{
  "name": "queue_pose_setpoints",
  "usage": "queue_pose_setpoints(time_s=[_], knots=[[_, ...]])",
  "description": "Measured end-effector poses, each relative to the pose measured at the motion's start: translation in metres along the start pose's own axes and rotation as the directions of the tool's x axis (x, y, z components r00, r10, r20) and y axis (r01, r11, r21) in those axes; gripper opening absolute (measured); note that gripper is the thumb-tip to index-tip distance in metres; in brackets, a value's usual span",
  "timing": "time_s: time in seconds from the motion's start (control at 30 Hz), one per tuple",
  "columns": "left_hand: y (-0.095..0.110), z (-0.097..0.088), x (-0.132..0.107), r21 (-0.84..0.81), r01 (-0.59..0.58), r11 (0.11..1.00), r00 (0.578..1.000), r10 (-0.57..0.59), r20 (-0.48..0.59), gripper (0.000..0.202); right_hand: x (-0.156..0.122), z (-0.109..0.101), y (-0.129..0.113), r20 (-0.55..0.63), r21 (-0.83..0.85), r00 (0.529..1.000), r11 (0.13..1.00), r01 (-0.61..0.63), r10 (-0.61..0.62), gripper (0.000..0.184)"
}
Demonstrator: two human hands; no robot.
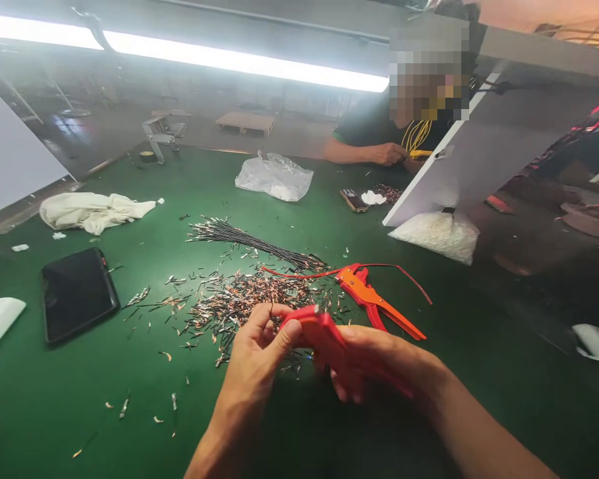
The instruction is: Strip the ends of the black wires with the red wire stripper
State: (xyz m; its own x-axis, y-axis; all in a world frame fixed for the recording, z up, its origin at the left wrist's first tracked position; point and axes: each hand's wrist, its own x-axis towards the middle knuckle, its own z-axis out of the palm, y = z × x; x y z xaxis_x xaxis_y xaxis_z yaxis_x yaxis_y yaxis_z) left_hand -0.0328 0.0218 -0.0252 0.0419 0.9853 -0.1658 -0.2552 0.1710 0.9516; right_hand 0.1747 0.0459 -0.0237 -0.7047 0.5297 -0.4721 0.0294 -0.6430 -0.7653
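Observation:
My right hand (379, 362) is wrapped round the handles of a red wire stripper (315, 327), held just above the green table (54, 412). My left hand (260, 349) pinches a short dark wire piece (271, 310) at the tool's jaws. Beyond my hands lies a heap of cut wire bits with copper ends (239, 299). A bundle of longer dark wires (249, 241) lies behind the heap. A second, orange stripper (374, 299) rests on the table to the right, with a thin red wire (299, 274) running past it.
A black phone (77, 293) and a white cloth (92, 210) lie at the left. A clear plastic bag (274, 177) sits at the far middle. Another person sits across the table, hands (389, 154) near yellow wires. A white panel (459, 159) and a bag of white parts (436, 234) stand at the right.

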Motion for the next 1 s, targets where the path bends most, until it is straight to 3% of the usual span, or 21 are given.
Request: queue_pose_setpoints(time_s=[0.07, 0.23, 0.4, 0.67, 1.0], knots=[[0.000, -0.002, 0.000, 0.089, 0.000, 0.996, 1.000, -0.001, 0.017, 0.036, -0.003, -0.002, 0.000, -0.047, -0.079, 0.999, 0.997, -0.022, 0.019, 0.050], [0.007, 0.000, -0.003, 0.298, -0.062, 0.953, 0.998, 0.056, 0.029, 0.022, -0.008, 0.003, 0.004, -0.042, 0.052, 0.987, 0.987, -0.154, 0.156, 0.049], [0.014, -0.001, -0.002, 0.428, -0.078, 0.901, 0.996, 0.050, 0.078, 0.019, -0.001, 0.001, 0.013, 0.142, 0.170, 0.977, 0.968, -0.182, 0.158, 0.057], [0.017, -0.002, -0.001, 0.511, -0.116, 0.852, 0.992, 0.070, 0.109, 0.022, 0.009, 0.002, 0.017, 0.194, 0.227, 0.975, 0.962, -0.150, 0.107, 0.059], [0.021, -0.006, -0.001, 0.533, -0.168, 0.829, 0.980, 0.083, 0.180, 0.023, 0.006, 0.003, 0.020, 0.176, 0.231, 0.970, 0.951, -0.206, 0.167, 0.056]])
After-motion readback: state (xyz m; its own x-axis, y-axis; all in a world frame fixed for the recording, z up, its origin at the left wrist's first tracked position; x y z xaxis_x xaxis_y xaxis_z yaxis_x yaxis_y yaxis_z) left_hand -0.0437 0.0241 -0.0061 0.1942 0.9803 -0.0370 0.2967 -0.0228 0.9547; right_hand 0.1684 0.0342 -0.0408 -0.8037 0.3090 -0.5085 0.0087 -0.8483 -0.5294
